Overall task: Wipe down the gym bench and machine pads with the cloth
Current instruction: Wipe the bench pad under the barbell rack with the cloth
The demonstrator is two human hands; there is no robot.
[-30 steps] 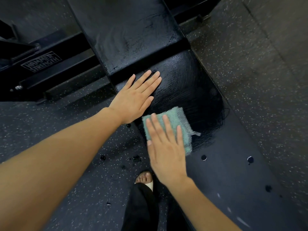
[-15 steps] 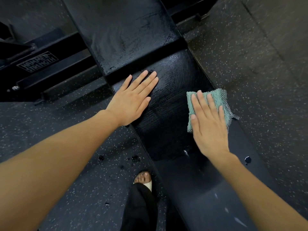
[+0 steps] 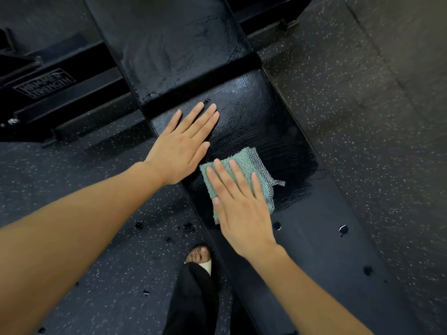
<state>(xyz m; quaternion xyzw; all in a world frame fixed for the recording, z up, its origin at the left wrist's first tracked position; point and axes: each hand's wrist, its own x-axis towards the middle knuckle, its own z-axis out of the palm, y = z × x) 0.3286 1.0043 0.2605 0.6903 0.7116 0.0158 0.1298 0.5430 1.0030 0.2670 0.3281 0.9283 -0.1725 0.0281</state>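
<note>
The cloth [image 3: 244, 170] lies flat on the gym bench [image 3: 266, 122], near its left edge, pressed under the straight fingers of the right hand [image 3: 239, 211]. The left hand [image 3: 183, 146] rests flat and empty beside it. The far part of the padding gleams with wet streaks, and the dull near end likely awaits wiping. Speckled rubber floor [image 3: 362, 117] surrounds the bench, and a black machine frame [image 3: 43, 84] stands to the left.

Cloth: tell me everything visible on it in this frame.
The cloth is teal, coarse-knit, roughly square, with grey mesh and a frayed tab along its right edge. It lies flat on the black bench pad, near the pad's left edge, on a wet-looking, streaked patch. The right hand presses it with straight, spread fingers, covering its lower part. The left hand rests on the pad beside its upper left corner.
</note>
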